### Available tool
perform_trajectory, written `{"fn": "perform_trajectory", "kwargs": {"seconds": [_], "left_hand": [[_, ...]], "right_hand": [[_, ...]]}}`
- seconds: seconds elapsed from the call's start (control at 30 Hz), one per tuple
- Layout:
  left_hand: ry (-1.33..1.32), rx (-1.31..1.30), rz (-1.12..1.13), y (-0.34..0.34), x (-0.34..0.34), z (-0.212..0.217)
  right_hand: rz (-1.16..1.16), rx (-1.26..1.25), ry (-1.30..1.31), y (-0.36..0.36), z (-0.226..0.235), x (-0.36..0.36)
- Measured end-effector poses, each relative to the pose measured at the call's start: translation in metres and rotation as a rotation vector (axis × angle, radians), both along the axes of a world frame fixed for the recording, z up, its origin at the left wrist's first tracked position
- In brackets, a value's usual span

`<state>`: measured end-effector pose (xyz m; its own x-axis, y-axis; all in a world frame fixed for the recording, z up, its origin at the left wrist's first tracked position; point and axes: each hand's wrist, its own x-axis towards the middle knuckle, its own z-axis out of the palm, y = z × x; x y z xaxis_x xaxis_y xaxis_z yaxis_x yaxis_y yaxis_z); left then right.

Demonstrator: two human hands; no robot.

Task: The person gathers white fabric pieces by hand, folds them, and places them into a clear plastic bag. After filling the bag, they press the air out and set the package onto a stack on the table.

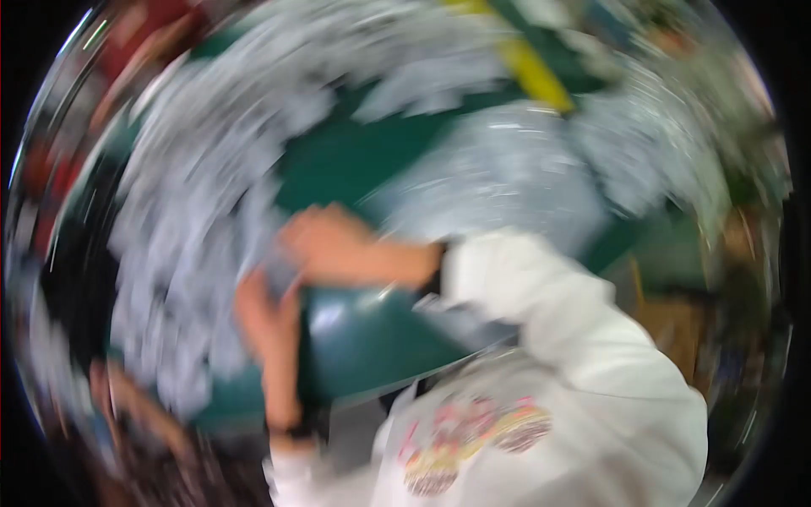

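Observation:
My left hand is at the near edge of a long heap of pale grey-white pieces, thumb raised apart from the fingers. Close beside it, my right hand reaches across from the right with a bent wrist. Between the two hands shows a small greyish patch, too blurred to name. Motion smears the fingers of both hands, so any grip is unclear. Right of my right hand lies a broad, shiny sheet of clear plastic on the green table.
A yellow strip crosses the far part of the table. More pale, shiny material lies at the right. Another person's arm is at the lower left, and another at the far left. A brown box-like shape stands at the right.

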<state>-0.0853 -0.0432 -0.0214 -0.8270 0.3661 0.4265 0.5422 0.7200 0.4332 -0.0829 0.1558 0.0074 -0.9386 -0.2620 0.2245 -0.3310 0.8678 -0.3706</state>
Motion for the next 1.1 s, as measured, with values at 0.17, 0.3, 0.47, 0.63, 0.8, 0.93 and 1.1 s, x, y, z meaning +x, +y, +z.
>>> {"fn": "perform_trajectory", "kwargs": {"seconds": [0.17, 0.3, 0.47, 0.63, 0.8, 0.93, 1.1], "left_hand": [[0.176, -0.418, 0.04, -0.001, 0.016, 0.038], [0.441, -0.365, -0.185, 0.0, 0.005, 0.002], [0.606, -0.471, -0.166, -0.024, -0.014, -0.009], [0.587, -0.593, -0.101, -0.023, -0.006, -0.003], [0.492, -0.58, -0.094, -0.023, -0.007, -0.002], [0.471, -0.599, -0.107, -0.024, -0.002, 0.001], [0.371, -0.577, -0.118, -0.018, 0.002, 0.008]], "right_hand": [[-0.093, -0.115, 0.04, -0.012, -0.021, 0.031], [-0.146, 0.055, 0.151, -0.009, -0.088, 0.061], [-0.212, 0.016, 0.117, -0.006, -0.04, 0.082], [-0.285, -0.009, 0.446, -0.007, -0.046, 0.085], [-0.263, -0.112, 0.493, -0.012, -0.052, 0.079], [-0.263, -0.064, 0.576, -0.014, -0.055, 0.075], [-0.285, -0.088, 0.517, -0.014, -0.055, 0.08]]}}
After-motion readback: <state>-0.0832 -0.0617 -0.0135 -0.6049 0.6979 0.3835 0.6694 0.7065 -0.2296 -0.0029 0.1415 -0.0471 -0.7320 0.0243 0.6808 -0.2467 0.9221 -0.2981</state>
